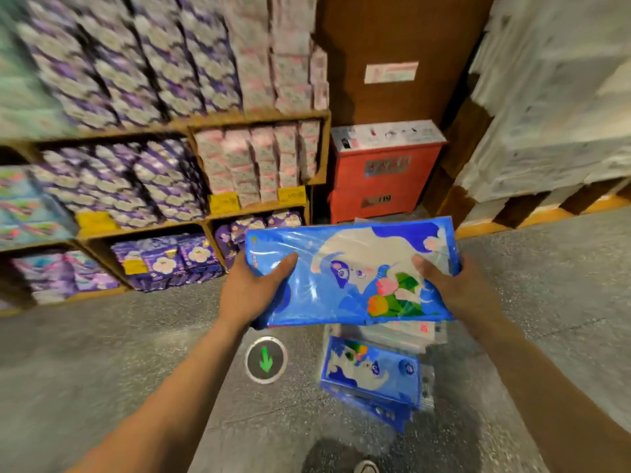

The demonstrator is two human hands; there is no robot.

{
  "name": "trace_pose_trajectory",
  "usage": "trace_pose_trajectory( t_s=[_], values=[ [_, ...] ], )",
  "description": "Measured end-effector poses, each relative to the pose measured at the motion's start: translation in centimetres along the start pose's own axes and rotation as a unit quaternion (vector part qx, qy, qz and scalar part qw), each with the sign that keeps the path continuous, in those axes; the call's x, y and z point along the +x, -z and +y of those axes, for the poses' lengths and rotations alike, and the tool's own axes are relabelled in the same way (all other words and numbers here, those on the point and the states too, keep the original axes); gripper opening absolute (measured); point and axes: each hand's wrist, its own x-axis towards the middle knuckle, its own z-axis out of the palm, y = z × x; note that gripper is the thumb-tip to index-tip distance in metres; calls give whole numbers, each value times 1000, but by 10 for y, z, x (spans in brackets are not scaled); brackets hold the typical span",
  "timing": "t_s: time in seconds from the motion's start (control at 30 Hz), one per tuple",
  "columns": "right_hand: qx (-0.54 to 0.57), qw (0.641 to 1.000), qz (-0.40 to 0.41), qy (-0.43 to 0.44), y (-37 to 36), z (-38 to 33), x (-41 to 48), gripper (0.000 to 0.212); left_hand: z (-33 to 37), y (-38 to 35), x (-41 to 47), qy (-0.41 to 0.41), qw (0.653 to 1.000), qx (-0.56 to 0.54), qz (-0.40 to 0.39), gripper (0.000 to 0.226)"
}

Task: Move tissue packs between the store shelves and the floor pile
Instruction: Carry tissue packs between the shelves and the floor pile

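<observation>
Gripped blue tissue pack (341, 268) by both short ends with left hand (252, 288) and right hand (450, 285), above the floor pile (372, 373). Seemed light, soft, film-slick; best taken by the ends.

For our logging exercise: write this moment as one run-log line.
left hand: grips blue tissue pack | right hand: grips same pack | pack: above floor pile
</observation>
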Motion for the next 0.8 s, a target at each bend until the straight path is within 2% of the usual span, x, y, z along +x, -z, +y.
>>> trace_pose_trajectory(
  t_s=[0.13,0.2,0.4,0.53,0.6,0.73,0.8],
  values=[
    [50,997,-15,51,22,-120,-50,29,102,97,-43,-27,998,22,51,62],
    [76,994,-40,73,32,-166,-76,24,140,136,-69,-40,996,19,71,67],
    [91,978,-126,137,42,-248,-131,29,200,216,-159,-43,987,13,155,64],
    [62,960,-200,187,30,-275,-148,39,192,250,-220,-46,968,-43,242,54],
    [57,950,-229,205,16,-290,-158,51,183,269,-251,-47,957,-61,281,51],
    [63,916,-310,244,-33,-326,-201,75,162,314,-318,-24,924,-73,376,45],
    [65,894,-360,258,-63,-340,-234,76,149,343,-357,-11,904,-64,422,46]
  ],
)
